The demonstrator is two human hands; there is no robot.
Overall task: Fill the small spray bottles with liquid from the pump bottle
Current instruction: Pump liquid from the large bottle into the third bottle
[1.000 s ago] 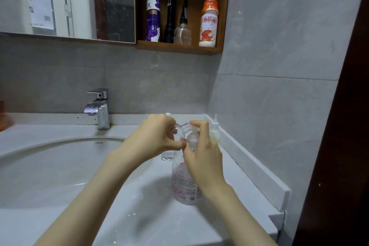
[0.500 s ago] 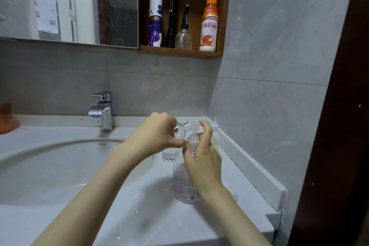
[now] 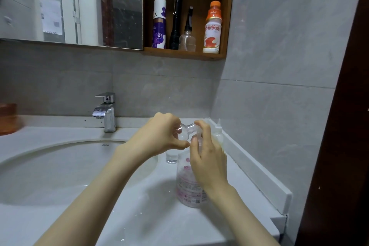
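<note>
A clear pump bottle (image 3: 188, 185) with a pink-printed label stands on the white counter (image 3: 155, 215) right of the basin. My left hand (image 3: 159, 136) grips a small clear spray bottle (image 3: 184, 132), tilted with its open neck pointing right toward the pump head. My right hand (image 3: 207, 158) is wrapped over the pump head, hiding it, fingers curled on top. Behind my hands stand a small clear container (image 3: 171, 157) and a small white-capped bottle (image 3: 218, 132) by the wall ledge.
The basin (image 3: 60, 166) lies to the left with a chrome tap (image 3: 105, 113) behind it. An orange object (image 3: 8, 119) sits at far left. A wooden shelf (image 3: 185, 55) above holds several bottles. A tiled wall and a dark door frame (image 3: 339, 126) close off the right.
Both hands stay at the pump bottle. My right fingers have curled further over the pump head, and the small bottle's neck sits closer to them. The view has shifted slightly.
</note>
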